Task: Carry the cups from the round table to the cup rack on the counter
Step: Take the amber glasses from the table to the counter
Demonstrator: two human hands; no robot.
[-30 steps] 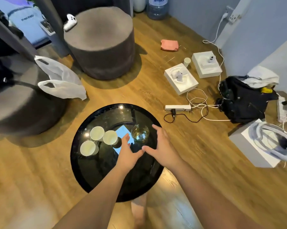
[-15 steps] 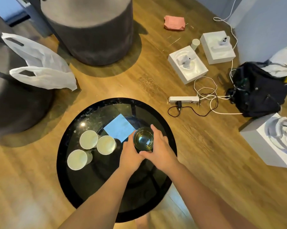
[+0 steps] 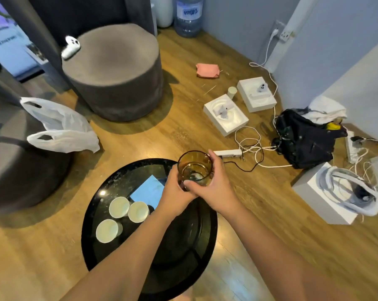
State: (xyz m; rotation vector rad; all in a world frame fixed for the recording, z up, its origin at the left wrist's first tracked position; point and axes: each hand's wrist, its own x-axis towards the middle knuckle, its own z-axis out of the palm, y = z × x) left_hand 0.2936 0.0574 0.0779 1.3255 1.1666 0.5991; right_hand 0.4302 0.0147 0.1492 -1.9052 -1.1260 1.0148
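An amber glass cup [image 3: 194, 168] is held up above the far edge of the round black table [image 3: 109, 253]. My left hand [image 3: 175, 190] wraps its left side and my right hand [image 3: 214, 183] curls round its right side, thumb across the front. Three white paper cups [image 3: 119, 207] [image 3: 138, 212] [image 3: 107, 230] stand together on the table's left part, next to a blue paper sheet [image 3: 148, 191]. No cup rack or counter is in view.
Two grey round stools [image 3: 116, 68] [image 3: 14, 161] stand beyond and left of the table, one with a white plastic bag [image 3: 59, 127]. On the wooden floor to the right lie white boxes [image 3: 226, 115], a power strip [image 3: 227, 152] with cables and a black bag [image 3: 303, 140].
Both hands closed round the amber glass and lifted it off the table. The view has tilted up and away from the table.
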